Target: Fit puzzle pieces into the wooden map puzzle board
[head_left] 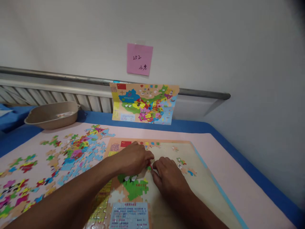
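1. The left hand [134,157] and the right hand [166,173] meet on the puzzle board [209,187], fingers curled, pinching a small red piece [150,165] between them.
2. Only the green patch [134,187] and the left edge are filled in.
3. Many loose pieces [71,156] wait on the pink mat [238,178].
4. The picture map [145,103] leans on the wall.

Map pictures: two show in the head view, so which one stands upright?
The reference map sheet leaning against the wall under the pink sticky note. The other, the puzzle board, lies flat on the table under both hands and is only partly filled.
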